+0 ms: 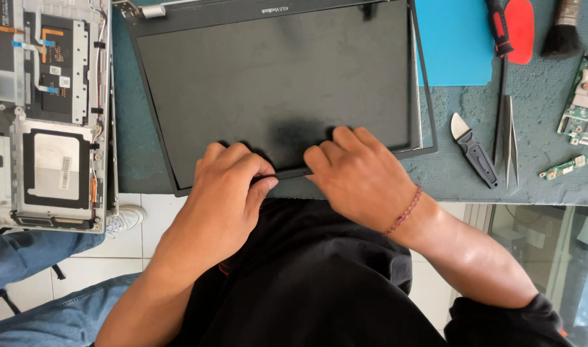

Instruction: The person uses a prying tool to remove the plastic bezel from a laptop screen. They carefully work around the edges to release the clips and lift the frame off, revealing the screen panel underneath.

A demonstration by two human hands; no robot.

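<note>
Hands are mid-pry here: left hand pinches the black bezel at the laptop screen's near edge, flat on the green mat, right hand fingers hooked alongside. Looks like the clips need gentle, even pulling.

Bright daylight — sharp, soft shadows

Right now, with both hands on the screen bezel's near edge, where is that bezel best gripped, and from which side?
Probably the bezel's near strip, from the person's side. That edge overhangs the table rim and looks slightly lifted at the right corner, so fingers can hook it. The left hand pinches it already; the right hand presses fingertips beside it. The far edge lies across the panel, near the hinges.
</note>
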